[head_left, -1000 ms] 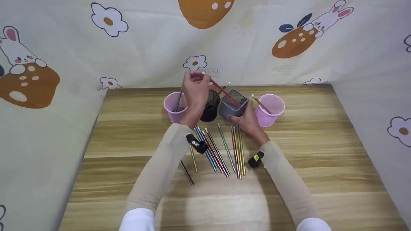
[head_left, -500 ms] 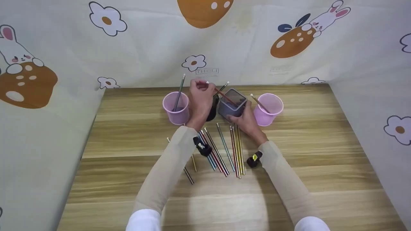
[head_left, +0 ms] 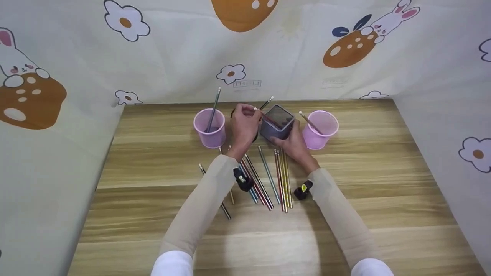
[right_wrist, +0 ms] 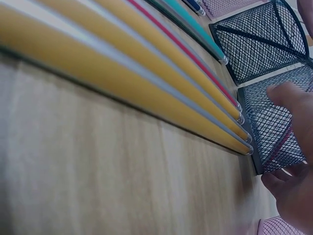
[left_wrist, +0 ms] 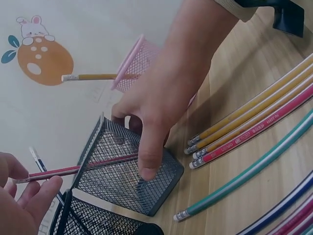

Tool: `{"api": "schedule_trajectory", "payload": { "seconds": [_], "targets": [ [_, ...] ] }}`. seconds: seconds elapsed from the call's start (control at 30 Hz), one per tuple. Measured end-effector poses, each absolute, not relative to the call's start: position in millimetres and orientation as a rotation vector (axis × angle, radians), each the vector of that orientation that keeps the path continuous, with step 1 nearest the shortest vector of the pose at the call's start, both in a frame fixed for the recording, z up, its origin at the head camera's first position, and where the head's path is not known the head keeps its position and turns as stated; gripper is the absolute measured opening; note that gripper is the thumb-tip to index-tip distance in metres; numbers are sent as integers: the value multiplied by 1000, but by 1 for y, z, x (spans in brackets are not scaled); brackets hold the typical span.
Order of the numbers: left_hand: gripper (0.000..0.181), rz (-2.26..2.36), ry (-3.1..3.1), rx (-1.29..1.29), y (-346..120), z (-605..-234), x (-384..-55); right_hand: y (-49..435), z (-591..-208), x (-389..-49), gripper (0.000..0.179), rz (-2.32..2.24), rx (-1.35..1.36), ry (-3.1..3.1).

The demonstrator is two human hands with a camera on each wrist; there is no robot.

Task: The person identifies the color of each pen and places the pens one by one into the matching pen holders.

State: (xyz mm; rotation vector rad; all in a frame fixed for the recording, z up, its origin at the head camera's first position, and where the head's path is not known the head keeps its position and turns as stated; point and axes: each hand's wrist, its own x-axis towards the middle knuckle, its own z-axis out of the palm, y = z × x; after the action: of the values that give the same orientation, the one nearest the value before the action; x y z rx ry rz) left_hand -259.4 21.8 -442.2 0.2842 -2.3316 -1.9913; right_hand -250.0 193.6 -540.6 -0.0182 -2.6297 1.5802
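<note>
My left hand [head_left: 245,124] pinches the eraser end of a red pencil [left_wrist: 58,172]. The rest of that pencil slants down inside a square dark mesh pencil holder [head_left: 274,133]. My right hand [head_left: 294,143] grips this holder at its right side, thumb on the front wall, as the left wrist view also shows. Directly left of it stands a round black mesh holder [left_wrist: 105,223], mostly hidden behind my left hand in the head view. One dark pencil [head_left: 266,102] leans out of the black holder.
A pink mesh cup [head_left: 210,140] with a green pencil [head_left: 213,109] stands left; another pink cup [head_left: 315,143] with a yellowish pencil [head_left: 311,123] stands right. Several loose pencils, including a teal pencil [head_left: 269,174] and yellow pencils [head_left: 287,184], lie in front. A patterned cloth [head_left: 172,65] rises behind.
My left hand has moved down and to the right, lowering the red pencil deeper into the square holder. The green pencil in the left pink cup has come into full view. My right hand stays put.
</note>
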Motion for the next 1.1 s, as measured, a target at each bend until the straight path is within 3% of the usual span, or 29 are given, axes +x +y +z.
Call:
{"api": "schedule_trajectory", "payload": {
  "seconds": [0.8, 1.1],
  "targets": [
    [15, -1992, -2305, 292, 13, -455, -245, 195, -534, -243, 96, 1631, 52, -2658],
    [14, -1852, -2376, 177, 5, -467, -225, 206, -518, -219, 98, 1555, 24, -2756]
  ]
}}
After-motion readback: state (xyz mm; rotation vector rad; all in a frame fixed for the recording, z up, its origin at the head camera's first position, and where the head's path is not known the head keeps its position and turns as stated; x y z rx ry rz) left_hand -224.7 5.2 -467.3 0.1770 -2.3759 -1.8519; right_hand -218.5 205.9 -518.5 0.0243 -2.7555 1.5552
